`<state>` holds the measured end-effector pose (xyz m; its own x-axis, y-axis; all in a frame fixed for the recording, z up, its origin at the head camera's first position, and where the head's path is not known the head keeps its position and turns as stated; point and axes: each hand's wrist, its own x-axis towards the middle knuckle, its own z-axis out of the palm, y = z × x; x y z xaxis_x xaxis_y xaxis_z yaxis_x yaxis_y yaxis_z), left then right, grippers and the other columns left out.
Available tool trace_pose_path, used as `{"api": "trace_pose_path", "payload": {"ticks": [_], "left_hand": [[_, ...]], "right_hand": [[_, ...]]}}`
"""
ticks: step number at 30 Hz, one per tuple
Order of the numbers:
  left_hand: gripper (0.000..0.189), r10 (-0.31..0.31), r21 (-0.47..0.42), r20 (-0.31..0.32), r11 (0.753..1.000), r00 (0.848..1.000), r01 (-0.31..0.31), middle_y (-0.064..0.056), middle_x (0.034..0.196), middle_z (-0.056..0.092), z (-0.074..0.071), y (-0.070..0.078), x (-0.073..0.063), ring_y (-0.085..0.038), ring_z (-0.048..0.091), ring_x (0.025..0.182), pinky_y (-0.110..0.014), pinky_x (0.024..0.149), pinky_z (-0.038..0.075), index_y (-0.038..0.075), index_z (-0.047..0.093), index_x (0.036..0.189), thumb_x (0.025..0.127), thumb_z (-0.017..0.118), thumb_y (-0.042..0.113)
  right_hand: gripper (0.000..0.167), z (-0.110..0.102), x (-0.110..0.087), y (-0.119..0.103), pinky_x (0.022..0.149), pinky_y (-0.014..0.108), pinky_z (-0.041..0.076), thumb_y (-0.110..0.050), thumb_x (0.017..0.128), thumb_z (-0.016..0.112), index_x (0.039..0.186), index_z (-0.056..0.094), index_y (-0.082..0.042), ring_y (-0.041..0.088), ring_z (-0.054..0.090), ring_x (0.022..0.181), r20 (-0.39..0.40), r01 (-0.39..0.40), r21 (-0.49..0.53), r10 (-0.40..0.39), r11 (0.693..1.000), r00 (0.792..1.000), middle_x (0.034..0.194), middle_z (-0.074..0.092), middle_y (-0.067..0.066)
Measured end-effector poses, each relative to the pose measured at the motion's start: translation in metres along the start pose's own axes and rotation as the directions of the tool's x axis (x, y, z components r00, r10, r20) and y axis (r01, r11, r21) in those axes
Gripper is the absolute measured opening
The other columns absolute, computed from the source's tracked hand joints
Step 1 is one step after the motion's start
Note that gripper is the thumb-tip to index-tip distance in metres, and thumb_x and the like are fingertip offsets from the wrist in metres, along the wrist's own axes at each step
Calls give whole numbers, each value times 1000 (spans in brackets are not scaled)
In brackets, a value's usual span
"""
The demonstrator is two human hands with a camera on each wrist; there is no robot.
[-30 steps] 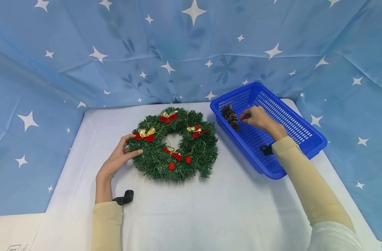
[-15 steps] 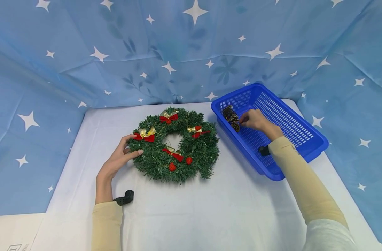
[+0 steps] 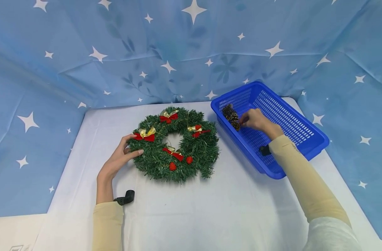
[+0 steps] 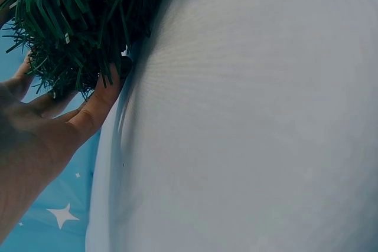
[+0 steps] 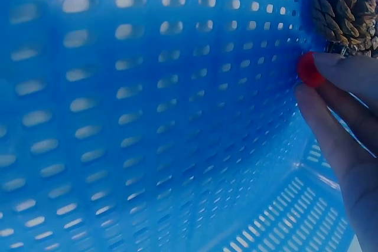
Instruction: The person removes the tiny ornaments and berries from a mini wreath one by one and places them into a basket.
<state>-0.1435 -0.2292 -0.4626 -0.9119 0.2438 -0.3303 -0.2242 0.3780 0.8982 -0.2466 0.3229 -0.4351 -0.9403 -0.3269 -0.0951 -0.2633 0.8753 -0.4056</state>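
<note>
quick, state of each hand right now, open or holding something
Left hand: holding the wreath at its outer edge.
Right hand: closed, pinching a small red ball inside the blue basket.

No text is legible — the faint marking (image 3: 295, 148) on the right sleeve (image 3: 308, 179) and cut-off mark (image 3: 16, 248) on the pale lower-left surface (image 3: 15, 230) are unreadable.

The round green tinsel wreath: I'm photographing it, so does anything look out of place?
Slightly: in the head view, one green tinsel tuft juts from the lower right of the wreath, breaking its round outline.
</note>
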Motion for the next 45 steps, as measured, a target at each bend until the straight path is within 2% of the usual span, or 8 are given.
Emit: {"api": "trace_pose_path", "payload": {"ticks": [8,16,25,37,45], "left_hand": [[89,6,-8,-1,1000,1000,-6,-11,173,-12,-1,-1,2,-49,3,157,-78,115,14,35,17,162,95,74,42],[90,6,-5,-3,1000,1000,-6,-12,173,-11,0,-1,0,-50,4,157,-78,115,15,34,16,163,95,74,43],[89,7,-4,-4,1000,1000,-7,-12,173,-11,0,1,-1,-49,5,157,-77,115,15,35,16,163,95,74,43],[90,11,-6,-9,1000,1000,-11,-13,173,-10,1,0,-2,-50,6,156,-77,115,15,34,15,163,95,74,42],[90,15,-11,-5,1000,1000,-15,-13,173,-12,1,-1,-1,-50,6,156,-78,114,15,34,15,163,96,74,41]], "right_hand": [[14,-7,-8,-3,83,48,60,0,88,75,101,78,4,37,74,90,23,-33,18,33,999,999,99,77,22],[17,-17,-15,-12,78,48,58,0,90,71,105,77,4,36,72,90,19,-5,-39,6,999,1000,102,76,23],[22,-31,-24,-28,81,49,59,2,90,69,111,75,5,38,71,95,10,6,-12,-6,1000,1000,107,75,24],[24,-43,-40,-61,81,48,60,4,93,67,116,73,6,36,72,97,0,67,31,-67,997,998,109,75,24],[23,-49,-52,-79,82,47,60,4,92,69,115,73,5,36,73,97,-44,151,12,-151,988,988,108,75,23]]}}
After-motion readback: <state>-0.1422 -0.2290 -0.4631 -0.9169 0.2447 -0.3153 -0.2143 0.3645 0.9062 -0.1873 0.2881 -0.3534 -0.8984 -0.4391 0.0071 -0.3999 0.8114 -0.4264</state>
